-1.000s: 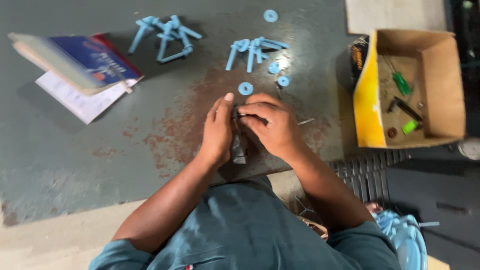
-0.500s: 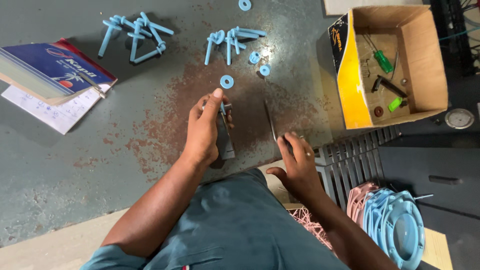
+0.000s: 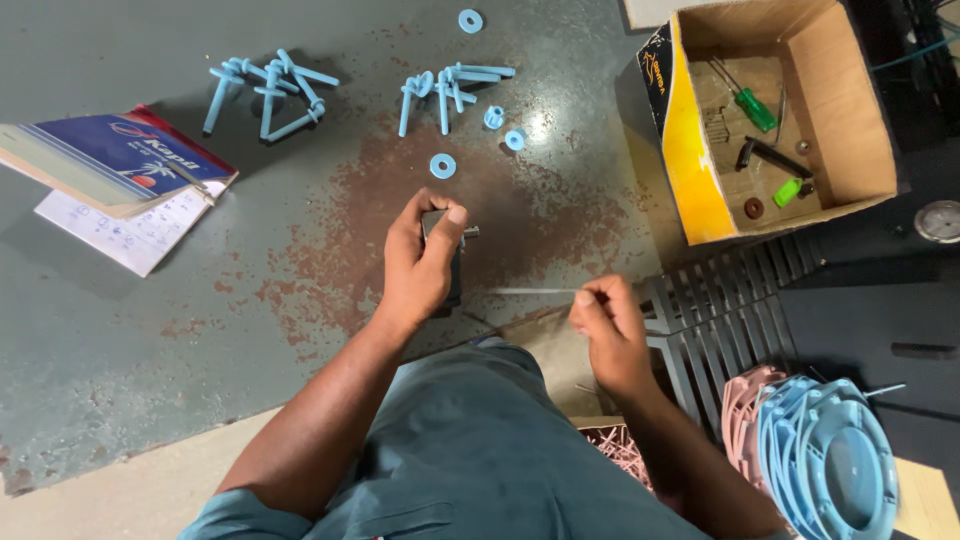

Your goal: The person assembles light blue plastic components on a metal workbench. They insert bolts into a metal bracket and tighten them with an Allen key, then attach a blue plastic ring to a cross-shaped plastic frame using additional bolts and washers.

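Note:
My left hand [image 3: 422,262] grips a small dark block-shaped part [image 3: 450,268] with a short metal stub at its side, held just above the rust-stained grey bench [image 3: 300,290]. My right hand [image 3: 608,330] is off to the right near the bench edge and pinches a thin metal rod [image 3: 535,291] that points left toward the dark part. The rod's tip stops short of the part. Light blue plastic washers [image 3: 443,166] and clip-shaped pieces [image 3: 450,85] lie beyond my left hand.
A second heap of blue plastic pieces [image 3: 265,90] lies far left, beside a notebook on papers [image 3: 120,165]. An open cardboard box [image 3: 690,150] with screwdrivers stands at right. A dark slatted grille [image 3: 720,320] and stacked pink and blue fan guards [image 3: 820,460] sit at lower right.
My two hands, together on the dark part a second ago, have separated. The right hand has drawn the thin rod away to the right while the left keeps hold of the part.

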